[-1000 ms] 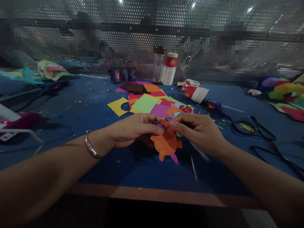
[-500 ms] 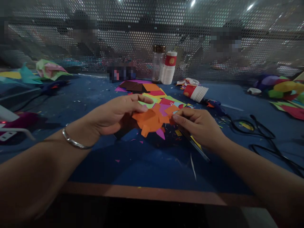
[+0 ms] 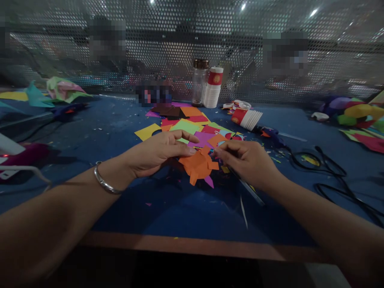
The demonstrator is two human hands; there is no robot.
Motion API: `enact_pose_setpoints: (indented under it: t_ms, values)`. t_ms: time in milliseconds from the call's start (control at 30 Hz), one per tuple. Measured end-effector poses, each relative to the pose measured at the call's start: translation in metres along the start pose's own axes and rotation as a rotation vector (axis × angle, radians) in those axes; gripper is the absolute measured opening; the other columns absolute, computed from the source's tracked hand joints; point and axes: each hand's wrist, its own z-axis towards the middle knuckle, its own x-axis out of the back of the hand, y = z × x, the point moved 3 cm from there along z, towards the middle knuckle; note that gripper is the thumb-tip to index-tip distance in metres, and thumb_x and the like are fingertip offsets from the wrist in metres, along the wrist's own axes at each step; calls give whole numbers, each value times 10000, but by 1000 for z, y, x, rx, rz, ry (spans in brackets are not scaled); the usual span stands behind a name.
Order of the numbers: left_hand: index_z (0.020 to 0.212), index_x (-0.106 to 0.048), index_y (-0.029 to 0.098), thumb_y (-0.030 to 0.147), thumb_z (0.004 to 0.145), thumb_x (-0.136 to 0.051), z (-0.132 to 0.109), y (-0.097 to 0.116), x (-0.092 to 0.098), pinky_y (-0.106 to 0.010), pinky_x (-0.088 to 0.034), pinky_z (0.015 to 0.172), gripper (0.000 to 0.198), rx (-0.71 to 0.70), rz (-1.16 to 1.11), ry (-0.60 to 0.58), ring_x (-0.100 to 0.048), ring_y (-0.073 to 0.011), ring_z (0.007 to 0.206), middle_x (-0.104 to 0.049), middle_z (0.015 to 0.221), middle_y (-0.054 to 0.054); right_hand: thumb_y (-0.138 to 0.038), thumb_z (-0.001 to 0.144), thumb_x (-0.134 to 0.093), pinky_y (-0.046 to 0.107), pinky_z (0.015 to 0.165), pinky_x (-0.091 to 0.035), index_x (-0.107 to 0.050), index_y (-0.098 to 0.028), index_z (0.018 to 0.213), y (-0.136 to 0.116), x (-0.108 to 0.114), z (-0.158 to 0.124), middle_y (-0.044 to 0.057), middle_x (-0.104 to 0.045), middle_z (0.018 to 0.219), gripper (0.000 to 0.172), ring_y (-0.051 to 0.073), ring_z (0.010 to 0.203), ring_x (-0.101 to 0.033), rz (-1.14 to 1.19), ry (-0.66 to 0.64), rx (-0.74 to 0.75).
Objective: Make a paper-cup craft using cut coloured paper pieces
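An orange paper cut-out (image 3: 198,165) with small tabs round its edge sits between my hands above the blue table (image 3: 192,208). My left hand (image 3: 156,154), with a silver bangle on the wrist, pinches its left side with closed fingers. My right hand (image 3: 246,160) pinches one of its right tabs, fingers curled, and a thin metal tool (image 3: 247,188) runs down from under that hand. A purple scrap (image 3: 209,182) pokes out below the cut-out.
A pile of coloured paper sheets (image 3: 192,128) lies just beyond my hands. Behind it stand a clear bottle (image 3: 200,82) and a stack of paper cups (image 3: 213,88); more cups (image 3: 249,117) lie on their side. Black cables (image 3: 327,172) trail at the right. A perforated screen (image 3: 192,44) closes the back.
My hands lifted the orange cut-out up and to the left, then brought it back down toward the table, turned; both hands keep hold of it.
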Motion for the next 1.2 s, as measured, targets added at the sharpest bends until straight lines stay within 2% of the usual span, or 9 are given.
enact_pose_setpoints:
  t_ms: [67, 167, 267, 367, 533, 733, 1000, 1200]
  values:
    - [1135, -620, 168, 149, 847, -707, 0, 0, -2, -220, -548, 636, 301, 9, 6, -1, -695, -127, 702, -743, 878, -45, -414, 955, -559, 259, 518, -316, -564, -186, 617, -4, 2, 0, -27, -525, 565, 407, 92, 517, -432, 63, 7, 13]
    - [1138, -621, 149, 125, 858, -697, 0, -1, -6, -197, -540, 640, 291, 27, -9, -8, -688, -109, 700, -741, 876, -41, -451, 965, -553, 244, 474, -303, -568, -186, 639, -7, 1, 0, -36, -528, 557, 421, 76, 476, -405, 155, -59, -12]
    - [1129, -619, 148, 115, 851, -708, 0, -1, -8, -189, -537, 635, 294, 39, -30, -21, -682, -100, 687, -735, 853, -29, -540, 944, -575, 235, 465, -327, -569, -186, 647, -8, 1, 0, -29, -552, 571, 462, 77, 482, -444, 205, -112, -40]
    - [1121, -636, 163, 137, 844, -724, 1, -1, -6, -205, -547, 642, 292, 30, -26, -5, -698, -119, 734, -742, 923, -44, -612, 896, -622, 233, 463, -342, -573, -185, 636, -7, 2, -1, -31, -547, 563, 502, 78, 483, -459, 266, -128, -67]
    - [1102, -649, 176, 145, 859, -705, 0, 0, -3, -229, -568, 657, 251, 9, -19, 34, -697, -137, 770, -723, 905, -35, -592, 845, -699, 231, 444, -336, -620, -177, 683, -5, 1, -2, -42, -537, 555, 453, 80, 483, -462, 366, -185, -147]
    - [1086, -655, 173, 138, 866, -708, 1, -1, -3, -202, -571, 628, 229, 2, -29, 8, -669, -111, 746, -696, 878, -15, -539, 830, -738, 213, 434, -321, -592, -176, 666, -5, 0, -2, -47, -537, 565, 424, 71, 497, -472, 399, -231, -175]
    - [1072, -663, 177, 173, 870, -716, -1, 0, -5, -233, -595, 625, 208, 21, -21, -3, -668, -122, 769, -671, 965, -26, -515, 846, -721, 217, 418, -321, -612, -179, 663, -3, 0, -2, -50, -524, 546, 398, 70, 472, -449, 396, -211, -175]
    - [1051, -670, 169, 175, 860, -722, -3, 1, -8, -241, -594, 616, 199, 17, -30, -10, -657, -124, 741, -658, 879, -10, -573, 800, -747, 211, 414, -315, -620, -162, 619, -4, 0, -2, -34, -543, 530, 467, 67, 472, -460, 393, -201, -196]
